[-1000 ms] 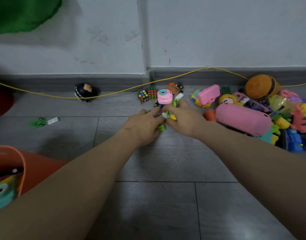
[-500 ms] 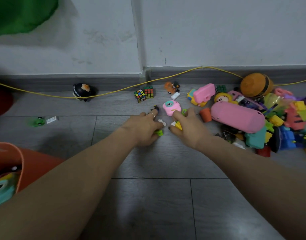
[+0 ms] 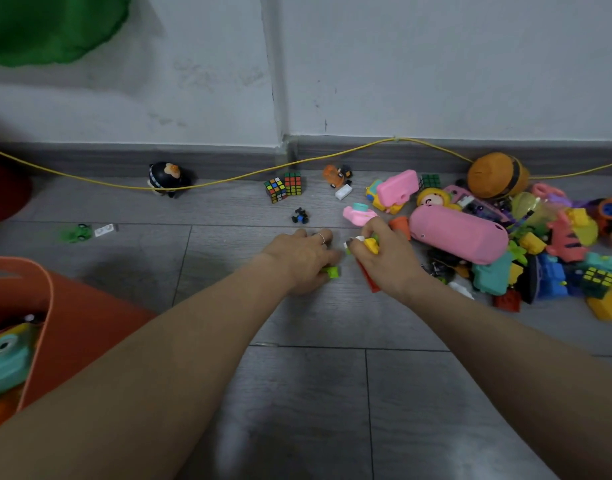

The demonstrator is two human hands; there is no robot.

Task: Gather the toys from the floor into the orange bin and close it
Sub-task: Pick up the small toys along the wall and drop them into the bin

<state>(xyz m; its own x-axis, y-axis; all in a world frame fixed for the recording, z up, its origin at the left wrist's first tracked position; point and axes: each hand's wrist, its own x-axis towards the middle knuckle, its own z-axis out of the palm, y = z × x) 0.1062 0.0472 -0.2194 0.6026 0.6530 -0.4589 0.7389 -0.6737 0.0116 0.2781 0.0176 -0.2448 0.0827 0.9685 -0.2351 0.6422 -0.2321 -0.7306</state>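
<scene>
Both my hands rest low on the grey floor in the middle of the view. My left hand is curled over small toys, with a green brick showing under its fingers. My right hand grips a handful of small pieces: a yellow one, a white one and a red piece under the palm. A small pink toy camera lies just beyond its fingers. The orange bin stands at the lower left, holding a teal toy.
A dense pile of toys fills the right side, with a long pink case and an orange plush. Two puzzle cubes, a small black-blue toy, a black round toy and a green toy lie scattered. A yellow cable runs along the skirting.
Both hands pulled back toward me from the wall, closing on small pieces. The pink camera, held a second ago, now lies on the floor beyond my right hand.
</scene>
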